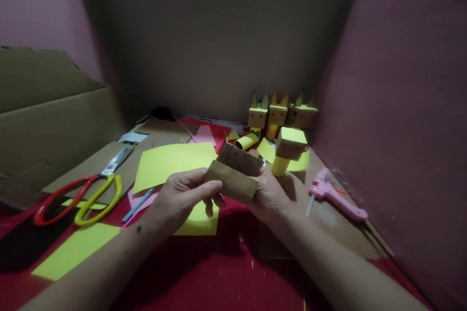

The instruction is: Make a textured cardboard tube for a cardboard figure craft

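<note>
Between my two hands is a folded piece of brown cardboard (pixel 233 181), its rough corrugated inner face turned upward at the back. My left hand (pixel 189 189) pinches its left end with the thumb on top. At the right end my right hand (pixel 272 197) grips it, and most of those fingers are hidden behind it. Just beyond my right hand stands a cardboard box head (pixel 291 143) with a yellow top, on a yellow paper tube (pixel 280 166). A sheet of yellow paper (pixel 175 163) lies behind my left hand.
Large scissors (pixel 100 189) with red and yellow handles lie at left. A pink glue gun (pixel 335 197) rests on cardboard at right, its cord trailing forward. Several eared box-headed figures (pixel 258 116) stand at the back. A cardboard box (pixel 54 116) rises at far left.
</note>
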A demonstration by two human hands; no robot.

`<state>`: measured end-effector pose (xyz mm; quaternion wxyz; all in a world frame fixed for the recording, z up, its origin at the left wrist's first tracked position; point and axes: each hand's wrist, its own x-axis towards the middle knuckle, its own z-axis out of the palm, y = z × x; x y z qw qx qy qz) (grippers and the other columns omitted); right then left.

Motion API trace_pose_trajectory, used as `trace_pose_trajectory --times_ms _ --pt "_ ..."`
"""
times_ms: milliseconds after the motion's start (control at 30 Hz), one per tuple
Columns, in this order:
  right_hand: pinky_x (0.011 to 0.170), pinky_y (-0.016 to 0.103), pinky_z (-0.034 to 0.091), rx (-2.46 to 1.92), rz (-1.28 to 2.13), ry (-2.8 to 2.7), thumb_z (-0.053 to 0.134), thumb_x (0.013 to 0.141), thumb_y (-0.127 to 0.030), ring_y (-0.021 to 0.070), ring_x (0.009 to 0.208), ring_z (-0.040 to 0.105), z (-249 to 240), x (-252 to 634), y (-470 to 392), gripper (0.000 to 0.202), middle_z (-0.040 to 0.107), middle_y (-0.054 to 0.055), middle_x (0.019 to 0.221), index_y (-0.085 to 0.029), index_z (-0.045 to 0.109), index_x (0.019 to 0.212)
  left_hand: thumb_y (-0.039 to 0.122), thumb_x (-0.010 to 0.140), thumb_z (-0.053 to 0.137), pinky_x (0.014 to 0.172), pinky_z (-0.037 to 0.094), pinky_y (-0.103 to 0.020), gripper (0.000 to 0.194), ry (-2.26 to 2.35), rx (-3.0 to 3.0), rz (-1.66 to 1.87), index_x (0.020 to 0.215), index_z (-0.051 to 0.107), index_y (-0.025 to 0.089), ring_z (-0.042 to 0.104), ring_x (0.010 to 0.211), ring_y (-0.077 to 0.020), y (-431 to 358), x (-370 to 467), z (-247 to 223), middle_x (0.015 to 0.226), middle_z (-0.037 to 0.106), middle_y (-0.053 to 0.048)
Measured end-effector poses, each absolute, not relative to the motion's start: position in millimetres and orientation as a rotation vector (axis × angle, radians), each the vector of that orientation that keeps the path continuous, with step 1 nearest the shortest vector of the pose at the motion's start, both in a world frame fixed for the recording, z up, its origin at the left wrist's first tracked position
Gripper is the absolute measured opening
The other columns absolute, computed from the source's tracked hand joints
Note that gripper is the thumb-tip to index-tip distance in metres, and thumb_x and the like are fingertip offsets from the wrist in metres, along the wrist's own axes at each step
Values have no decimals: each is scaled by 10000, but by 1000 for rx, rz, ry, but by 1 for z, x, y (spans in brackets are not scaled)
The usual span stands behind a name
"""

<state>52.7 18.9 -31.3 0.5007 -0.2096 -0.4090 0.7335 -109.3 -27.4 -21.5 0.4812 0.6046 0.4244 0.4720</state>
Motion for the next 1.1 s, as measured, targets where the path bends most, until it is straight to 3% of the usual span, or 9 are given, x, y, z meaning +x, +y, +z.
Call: trace_pose_trajectory --times_ms 200,400,633,833,933,1000,1100 --pt "785 406 564 -445 1742 -1161 727 640 -215 266 949 667 -39 55 22 262 732 48 899 -215 683 898 320 815 652 510 500 -198 220 1133 1394 1079 728 694 122 617 559 -125 -24 -109 -19 638 694 -44" --pt "1067 421 414 -407 1640 -1546 627 743 -102 206 1184 582 -44 66 28 448 659 6 1242 -277 662 1154 337 756 670 463 494 -205 252 1167 1193 1034 686 683 95 619 493 -139 -18 -114 -22 570 689 -80" --pt "1112 417 353 -484 1390 -2064 524 789 -45 189 1279 507 -39 76 29 570 555 29 1372 -264 543 1315 226 645 622 365 490 -243 189 1140 973 1054 648 690 49 598 392 -177 -15 -117 -23 494 663 -125" --pt "1136 492 290 -444 1281 -2171 475 787 26 207 1334 441 -37 78 27 651 501 -17 1417 -335 512 1328 167 722 554 535 584 -315 220 1009 854 994 749 722 28 688 552 -228 -13 -126 -23 680 730 -188" --pt "1150 486 262 -420 1264 -2196 449 776 48 200 1361 400 -36 78 27 660 516 -42 1402 -349 544 1294 320 801 546 628 599 -374 325 917 807 925 780 729 53 708 642 -261 -11 -128 -22 769 744 -193" --pt "1150 488 252 -403 1288 -2178 438 758 54 195 1353 414 -36 77 25 668 531 -54 1388 -353 565 1272 383 819 579 614 592 -335 359 894 907 875 805 731 58 697 634 -232 -11 -128 -22 782 743 -183" --pt "1125 463 296 -428 1443 -1992 485 725 16 196 1298 474 -33 76 23 633 573 -32 1349 -331 594 1243 302 810 654 505 536 -213 242 951 1081 890 818 722 71 661 579 -157 -10 -128 -23 724 726 -136"
